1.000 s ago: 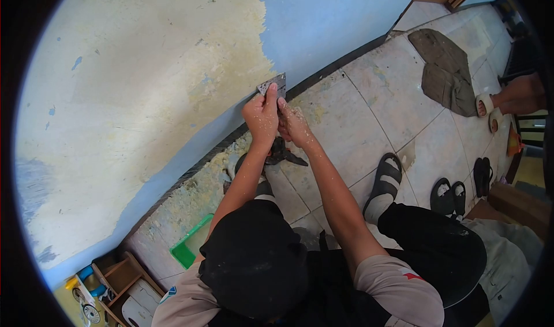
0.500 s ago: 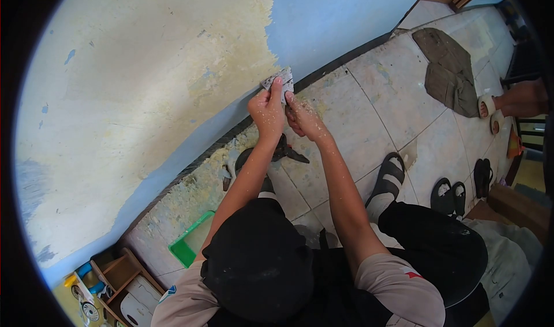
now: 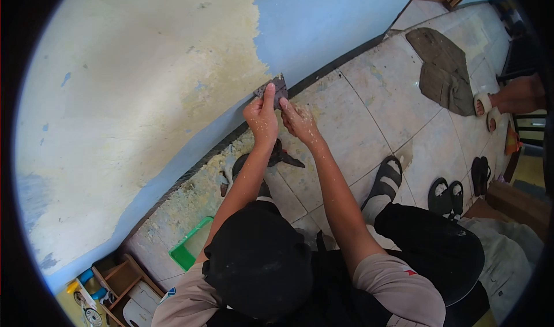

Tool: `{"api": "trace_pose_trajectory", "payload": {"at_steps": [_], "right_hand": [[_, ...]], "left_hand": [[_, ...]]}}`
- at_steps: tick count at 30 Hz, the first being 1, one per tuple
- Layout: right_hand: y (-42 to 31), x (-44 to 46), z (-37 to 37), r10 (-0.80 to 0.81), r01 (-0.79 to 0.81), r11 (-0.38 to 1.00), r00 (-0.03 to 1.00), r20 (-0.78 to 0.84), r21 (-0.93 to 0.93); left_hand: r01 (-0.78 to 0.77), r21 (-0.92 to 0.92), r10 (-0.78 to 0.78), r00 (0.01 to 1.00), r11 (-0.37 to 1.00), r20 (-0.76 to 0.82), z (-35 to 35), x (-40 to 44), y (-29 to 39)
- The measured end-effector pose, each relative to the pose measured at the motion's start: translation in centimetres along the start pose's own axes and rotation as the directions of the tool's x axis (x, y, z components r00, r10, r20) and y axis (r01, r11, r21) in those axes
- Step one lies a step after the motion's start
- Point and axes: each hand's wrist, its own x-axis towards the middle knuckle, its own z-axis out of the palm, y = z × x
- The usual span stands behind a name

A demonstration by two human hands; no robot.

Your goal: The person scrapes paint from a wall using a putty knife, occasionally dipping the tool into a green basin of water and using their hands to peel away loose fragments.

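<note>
A flat, dark scraper blade (image 3: 279, 88) is held in both hands against the low part of the wall (image 3: 144, 79), where blue paint borders a bare cream patch. My left hand (image 3: 261, 118) closes on the blade's left side, its thumb lying over the face. My right hand (image 3: 299, 122) grips it from the right, thumb on the blade's lower edge and fingers curled beneath. Pale flakes stick to both hands. Whatever handle the scraper has is hidden by the fingers.
Paint debris (image 3: 167, 214) lies along the wall's foot, near a green dustpan (image 3: 186, 252). A wooden shelf unit (image 3: 130, 281) stands lower left. Brown cloth (image 3: 441, 73) and black sandals (image 3: 445, 196) are on the tiles. Another person's feet (image 3: 487, 107) show at right.
Both hands and the scraper shifted slightly up and right, then back left and down. The blade's face, lighter half a second ago, now looks dark.
</note>
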Motion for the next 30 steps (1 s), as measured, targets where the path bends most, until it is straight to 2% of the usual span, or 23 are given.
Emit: {"api": "trace_pose_trajectory", "payload": {"at_steps": [1, 5, 8, 10, 12, 15, 16, 17, 19, 25, 27, 30], "right_hand": [[0.0, -0.2, 0.0, 0.050, -0.050, 0.999, 0.999, -0.021, 0.000], [0.6, -0.4, -0.1, 0.069, -0.068, 0.996, 0.997, -0.021, 0.053], [1.3, -0.2, 0.0, 0.105, -0.107, 0.994, 0.993, -0.062, -0.031], [2.3, 0.1, 0.5, 0.033, -0.040, 0.998, 0.988, -0.150, -0.044], [2.7, 0.2, 0.6, -0.004, -0.005, 0.998, 0.987, -0.160, -0.056], [3.1, 0.4, 0.9, -0.078, 0.056, 0.991, 0.979, -0.187, -0.121], [3.3, 0.4, 0.9, -0.120, 0.084, 0.980, 0.973, -0.199, -0.181], [3.6, 0.4, 1.1, -0.113, 0.077, 0.980, 0.974, -0.199, -0.182], [3.4, 0.2, 1.3, -0.195, 0.148, 0.967, 0.953, -0.230, -0.208], [3.1, 0.2, 1.5, -0.293, 0.268, 0.954, 0.927, -0.232, -0.133], [2.9, 0.6, 1.6, -0.284, 0.254, 0.955, 0.932, -0.227, -0.153], [2.8, 1.1, 1.7, -0.234, 0.201, 0.965, 0.949, -0.209, -0.165]], "left_hand": [[-0.009, 0.016, 0.009, 1.000, 1.000, 0.003, 0.0, -0.2, 0.3], [-0.024, 0.077, 0.023, 1.000, 0.997, 0.021, -0.2, 0.1, -0.5], [-0.011, 0.139, 0.005, 0.999, 0.990, 0.043, -0.4, -0.2, -0.3], [0.005, 0.155, -0.014, 0.998, 0.988, 0.061, -0.5, -0.4, -1.0], [0.025, 0.091, -0.028, 0.999, 0.996, 0.033, -0.2, -0.1, -1.1], [-0.006, 0.177, -0.002, 0.999, 0.984, 0.043, -0.5, 0.1, -0.5], [-0.002, 0.178, -0.006, 0.999, 0.984, 0.044, -0.4, 0.0, -0.2], [0.004, 0.141, -0.008, 0.999, 0.990, 0.032, -0.3, -0.2, 0.1], [0.017, 0.110, -0.019, 1.000, 0.994, 0.025, -0.3, -0.6, -0.3], [-0.009, 0.030, 0.008, 0.998, 1.000, 0.054, -0.4, 0.0, -1.5], [-0.021, 0.079, 0.011, 0.993, 0.997, 0.117, -0.9, -0.1, -0.9], [-0.003, 0.092, -0.007, 0.994, 0.996, 0.108, -0.9, 0.5, -0.5]]}}
